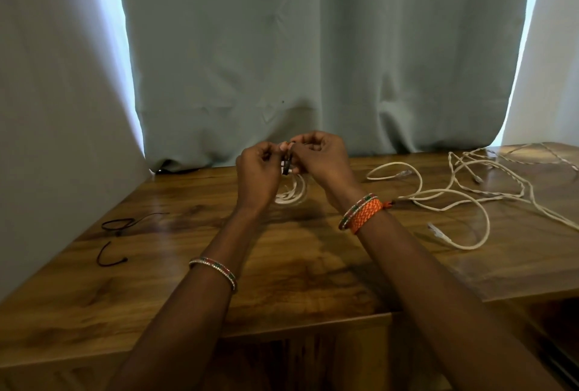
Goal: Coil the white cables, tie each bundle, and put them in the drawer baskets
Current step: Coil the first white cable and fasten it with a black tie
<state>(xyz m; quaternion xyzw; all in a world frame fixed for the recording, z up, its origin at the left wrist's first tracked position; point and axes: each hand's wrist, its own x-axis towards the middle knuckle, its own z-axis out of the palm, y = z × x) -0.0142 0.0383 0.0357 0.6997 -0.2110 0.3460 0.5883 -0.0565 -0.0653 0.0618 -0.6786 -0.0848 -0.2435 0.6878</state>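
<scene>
Both hands meet above the wooden table (194, 268) — left hand (258, 176) and right hand (319, 160) pinching a short dark tie (286, 165) around the coiled white cable bundle (291, 193), which hangs directly beneath them (loose white cables (451, 199) lie nearer the right hand).

Both hands raised over table (188, 265): left hand (257, 175) and right hand (319, 157) pinch dark tie (286, 165) around coiled white cable (293, 191).
</scene>
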